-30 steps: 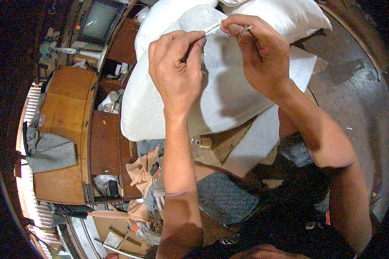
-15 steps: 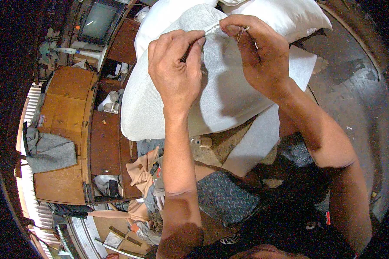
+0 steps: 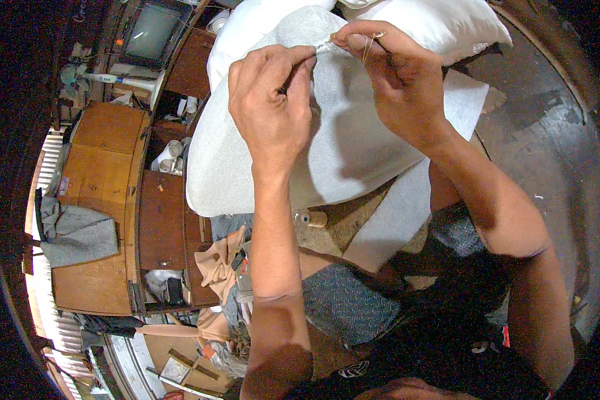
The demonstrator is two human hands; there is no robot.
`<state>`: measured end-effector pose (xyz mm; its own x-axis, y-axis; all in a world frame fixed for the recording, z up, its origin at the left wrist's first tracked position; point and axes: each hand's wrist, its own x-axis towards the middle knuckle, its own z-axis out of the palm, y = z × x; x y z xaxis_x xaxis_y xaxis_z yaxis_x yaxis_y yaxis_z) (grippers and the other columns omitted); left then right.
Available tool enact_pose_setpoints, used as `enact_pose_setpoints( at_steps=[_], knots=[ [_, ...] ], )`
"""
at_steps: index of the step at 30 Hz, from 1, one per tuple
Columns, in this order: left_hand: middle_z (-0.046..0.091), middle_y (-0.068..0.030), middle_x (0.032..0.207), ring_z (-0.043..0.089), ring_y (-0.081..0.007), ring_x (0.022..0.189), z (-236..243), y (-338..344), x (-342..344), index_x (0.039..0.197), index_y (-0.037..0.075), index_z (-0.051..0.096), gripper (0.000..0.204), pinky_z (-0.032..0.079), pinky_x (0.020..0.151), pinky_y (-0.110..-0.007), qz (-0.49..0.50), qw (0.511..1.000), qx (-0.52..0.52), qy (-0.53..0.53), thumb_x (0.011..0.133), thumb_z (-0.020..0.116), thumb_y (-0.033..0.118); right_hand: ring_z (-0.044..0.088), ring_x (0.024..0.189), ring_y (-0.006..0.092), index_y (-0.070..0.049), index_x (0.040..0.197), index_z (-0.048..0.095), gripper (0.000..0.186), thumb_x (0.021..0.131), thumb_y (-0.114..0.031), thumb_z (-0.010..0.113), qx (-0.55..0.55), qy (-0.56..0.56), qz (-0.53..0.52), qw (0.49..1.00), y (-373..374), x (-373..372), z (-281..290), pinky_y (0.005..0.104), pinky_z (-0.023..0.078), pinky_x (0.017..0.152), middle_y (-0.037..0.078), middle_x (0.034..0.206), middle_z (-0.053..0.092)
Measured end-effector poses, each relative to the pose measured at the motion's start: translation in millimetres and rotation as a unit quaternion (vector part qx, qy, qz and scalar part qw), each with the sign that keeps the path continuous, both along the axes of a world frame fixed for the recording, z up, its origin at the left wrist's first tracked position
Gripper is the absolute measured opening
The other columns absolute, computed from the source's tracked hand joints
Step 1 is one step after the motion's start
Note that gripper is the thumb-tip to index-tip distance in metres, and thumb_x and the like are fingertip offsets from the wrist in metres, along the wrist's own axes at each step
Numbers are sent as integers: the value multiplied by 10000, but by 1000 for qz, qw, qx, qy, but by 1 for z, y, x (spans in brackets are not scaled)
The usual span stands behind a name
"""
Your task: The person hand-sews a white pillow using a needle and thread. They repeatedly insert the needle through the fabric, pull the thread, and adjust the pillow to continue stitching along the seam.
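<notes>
Centrally, toward the far side, a grey-white cushion (image 3: 343, 133) is set before the person, its seam (image 3: 323, 47) raised at the top. One end is pinched between thumb and forefinger of the left hand (image 3: 270, 103), presumably so that the edge is kept steady. Close to its right, the fingertips of the right hand (image 3: 407, 83) are pressed together, with pale thread (image 3: 366, 50) held looped at the fingers; whether a needle is gripped cannot be told. The cushion is bordered at the far right by a white pillow (image 3: 440, 33), at the near edge by a spool (image 3: 313, 219) and a white strip (image 3: 393, 217). Leftward reach is bounded by a brown cabinet (image 3: 161, 220); more sideways room seems left over the dark floor (image 3: 547, 167) at right.
</notes>
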<state>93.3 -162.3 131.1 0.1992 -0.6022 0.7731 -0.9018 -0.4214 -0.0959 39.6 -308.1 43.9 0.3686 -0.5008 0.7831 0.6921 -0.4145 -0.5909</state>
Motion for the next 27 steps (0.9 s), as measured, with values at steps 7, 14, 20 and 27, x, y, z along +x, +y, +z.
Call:
enact_pose_setpoints(
  at_steps=[7, 14, 20, 27],
  knots=[
    [738, -66, 950, 656, -223, 954, 1, 1, 0, 964, 92, 803, 130, 473, 913, -345, 2, 1000, 3, 2, 841, 764, 75, 708, 1026, 175, 64, 1156, 655, 242, 1090, -126, 520, 129, -74, 118, 982, 2, 9, -3, 290, 553, 939, 121, 1071, 730],
    [730, -63, 955, 649, -219, 955, 0, 1, 0, 975, 101, 809, 139, 475, 899, -344, 0, 1000, 3, 3, 839, 781, 86, 703, 1014, 164, 56, 1172, 653, 256, 1082, -160, 549, 173, -29, 199, 964, -7, 8, -3, 291, 551, 928, 121, 1073, 737],
    [725, -65, 946, 647, -226, 956, -1, 0, -2, 975, 103, 814, 148, 485, 884, -343, 11, 1000, 3, -3, 828, 802, 97, 699, 987, 156, 40, 1173, 662, 267, 1073, -189, 569, 196, -16, 242, 950, -10, 11, -5, 286, 539, 916, 114, 1052, 746],
    [735, -63, 931, 650, -230, 919, -2, -3, 0, 943, 94, 799, 115, 486, 867, -347, -10, 1000, -16, -13, 828, 796, 97, 682, 872, 132, -21, 1132, 678, 303, 1040, -304, 621, 296, 26, 312, 903, -18, 14, -11, 286, 530, 812, 62, 945, 740]
  ],
)
